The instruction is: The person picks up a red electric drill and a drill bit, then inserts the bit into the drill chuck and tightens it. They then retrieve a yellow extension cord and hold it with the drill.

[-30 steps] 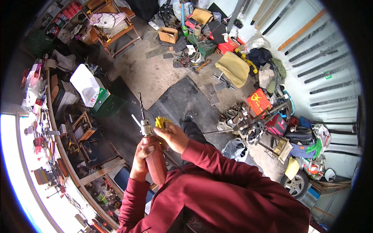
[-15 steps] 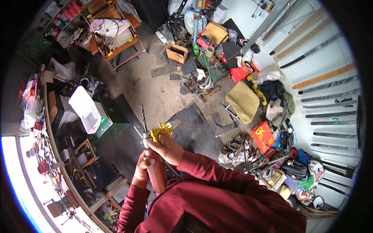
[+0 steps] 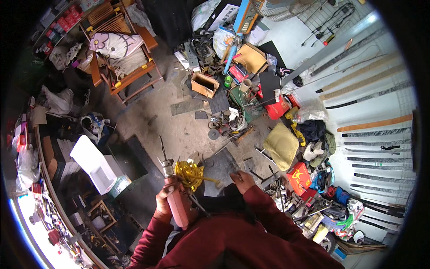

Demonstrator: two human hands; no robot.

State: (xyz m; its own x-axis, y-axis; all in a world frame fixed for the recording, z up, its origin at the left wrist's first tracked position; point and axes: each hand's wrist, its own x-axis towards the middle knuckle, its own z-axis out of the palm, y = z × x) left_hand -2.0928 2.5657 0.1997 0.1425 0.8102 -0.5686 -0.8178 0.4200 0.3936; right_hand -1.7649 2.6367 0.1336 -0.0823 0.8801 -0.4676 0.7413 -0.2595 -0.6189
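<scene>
My left hand [image 3: 164,200] is closed around the red body of a power drill [image 3: 178,204]. The drill points away from me, with a long dark twist bit [image 3: 163,148] in its metal chuck [image 3: 168,168]. Just right of the chuck is a bundled yellow cord [image 3: 190,175]; one strand runs from it to the right. I cannot tell whether the bundle hangs from the drill or is held some other way. My right hand [image 3: 244,181] is off to the right, apart from the drill, with fingers curled; what they hold, if anything, is hidden.
A white foam box [image 3: 96,163] and a cluttered workbench [image 3: 67,210] stand on the left. Ahead, an open cardboard box [image 3: 204,85] sits among tools on the floor. A yellow-padded seat [image 3: 281,147] and a red box [image 3: 298,178] are at right, beside piled bags and parts.
My right hand has left the drill's front and the yellow cord and moved right. The cord bundle now shows larger and looser beside the drill. My left hand keeps hold of the drill.
</scene>
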